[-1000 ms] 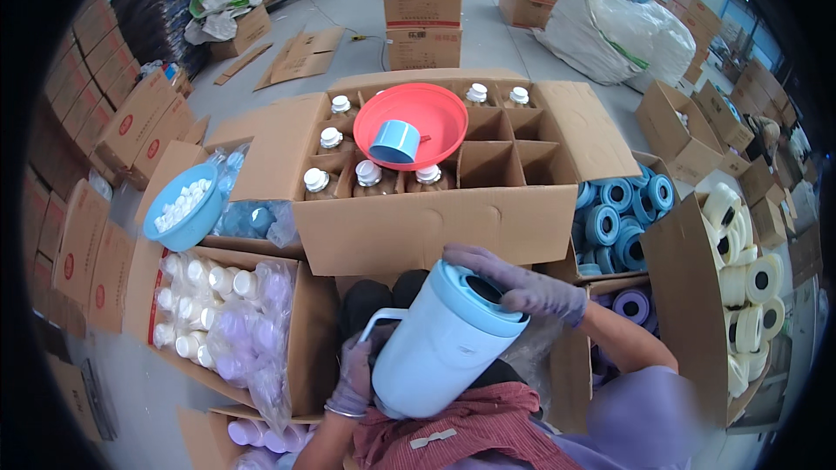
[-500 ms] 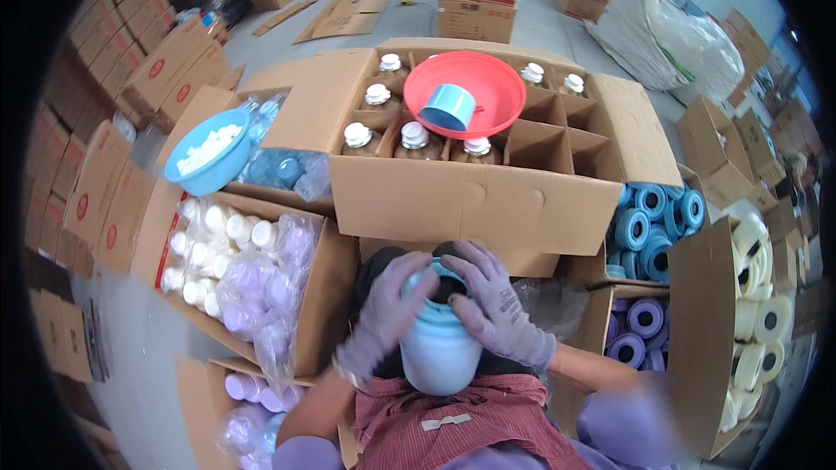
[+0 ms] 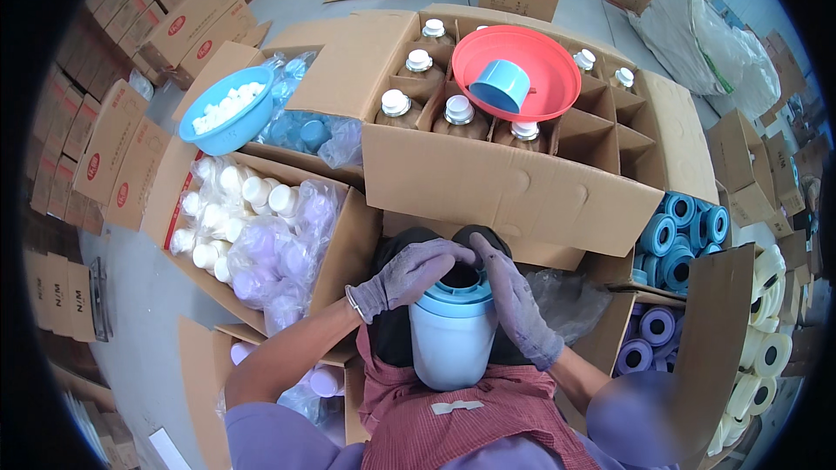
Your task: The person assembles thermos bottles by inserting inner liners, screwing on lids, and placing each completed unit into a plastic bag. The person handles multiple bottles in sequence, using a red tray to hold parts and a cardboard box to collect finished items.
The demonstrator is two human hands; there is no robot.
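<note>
A light blue flask body (image 3: 452, 346) rests in my lap, its top tilted slightly away from me. Its mouth is dark inside, and a blue collar (image 3: 455, 296) rings it. My left hand (image 3: 413, 275), in a grey-purple glove, curls over the left and far side of the collar with fingers close together. Against the right side of the collar presses my right hand (image 3: 519, 305), gloved alike, its long fingers lying along the rim. The flask is held between both hands. The left thumb is largely hidden.
Ahead stands a divided carton (image 3: 501, 183) of white-capped bottles, with a red basin (image 3: 557, 78) and blue cup (image 3: 501, 85) on top. A blue bowl (image 3: 252, 117) of white pieces and a carton of bagged cups (image 3: 261, 244) are left. Blue rings (image 3: 675, 244) and purple rings (image 3: 649, 335) fill boxes at right.
The view has shifted, so the cartons appear farther right and higher. My left hand, blurred before, has settled over the collar's far side; my right hand's fingers have straightened along its right side.
</note>
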